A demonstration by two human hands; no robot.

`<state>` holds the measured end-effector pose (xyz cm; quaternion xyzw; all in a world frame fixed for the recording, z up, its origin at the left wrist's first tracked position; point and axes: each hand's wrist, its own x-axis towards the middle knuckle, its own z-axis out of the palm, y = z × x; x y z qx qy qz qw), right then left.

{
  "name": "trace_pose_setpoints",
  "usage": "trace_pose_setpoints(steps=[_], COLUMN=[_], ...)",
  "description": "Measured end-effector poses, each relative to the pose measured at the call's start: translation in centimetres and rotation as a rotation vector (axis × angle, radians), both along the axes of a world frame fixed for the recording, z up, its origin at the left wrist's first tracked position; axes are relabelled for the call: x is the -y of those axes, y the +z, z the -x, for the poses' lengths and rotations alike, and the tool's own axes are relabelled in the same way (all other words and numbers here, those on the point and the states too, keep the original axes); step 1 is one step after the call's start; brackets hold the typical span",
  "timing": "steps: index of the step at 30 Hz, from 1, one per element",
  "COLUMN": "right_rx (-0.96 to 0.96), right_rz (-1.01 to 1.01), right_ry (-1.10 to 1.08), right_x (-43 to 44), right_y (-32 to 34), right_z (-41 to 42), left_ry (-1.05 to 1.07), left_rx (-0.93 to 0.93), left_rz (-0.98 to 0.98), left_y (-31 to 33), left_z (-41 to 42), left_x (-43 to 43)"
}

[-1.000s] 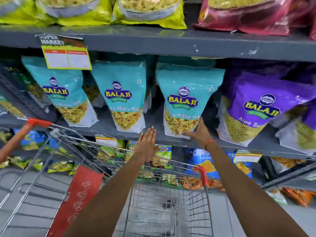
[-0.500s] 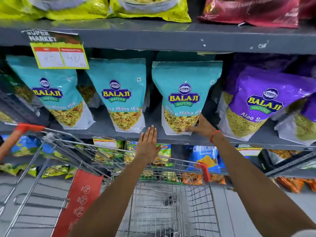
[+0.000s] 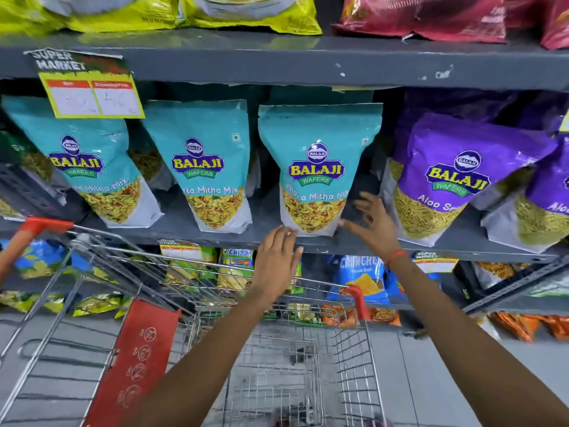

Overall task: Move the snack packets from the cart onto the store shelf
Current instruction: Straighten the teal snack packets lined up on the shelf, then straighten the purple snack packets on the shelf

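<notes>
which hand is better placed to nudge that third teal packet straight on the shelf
Right, probably. The right hand is open with its fingers at the teal packet's lower right corner; the left hand lies flat below the shelf edge.

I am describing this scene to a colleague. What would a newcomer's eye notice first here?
First, the three teal snack packets standing in a row on the grey shelf, with purple packets to their right. Then both open hands at the shelf edge: the right hand beside the rightmost teal packet, the left hand below it.
</notes>
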<state>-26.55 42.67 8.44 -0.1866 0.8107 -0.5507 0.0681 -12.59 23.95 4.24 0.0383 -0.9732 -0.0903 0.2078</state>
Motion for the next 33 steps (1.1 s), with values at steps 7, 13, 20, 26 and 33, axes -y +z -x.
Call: trace_pose_setpoints(steps=[7, 13, 20, 26, 33], right_rx=[-0.417, -0.372, -0.105, -0.067, 0.002], right_rz=[0.037, 0.094, 0.079, 0.135, 0.095], right_ry=[-0.204, -0.468, -0.274, -0.186, -0.056], right_x=[-6.7, -13.9, -15.5, -14.7, -18.2], right_y=[3.3, 0.6, -1.5, -2.0, -2.1], right_z=[-1.6, 0.0, 3.7, 5.0, 7.0], left_ry=[-0.208, -0.085, 0.090, 0.108, 0.108], left_rx=[-0.089, 0.323, 0.525, 0.598, 0.620], left_rz=[0.038, 0.077, 0.119, 0.133, 0.137], left_y=[1.6, 0.4, -2.4, -1.9, -1.7], left_z=[4.2, 10.1, 11.5, 11.9, 12.0], left_x=[-8.9, -14.3, -15.4, -15.7, -15.7])
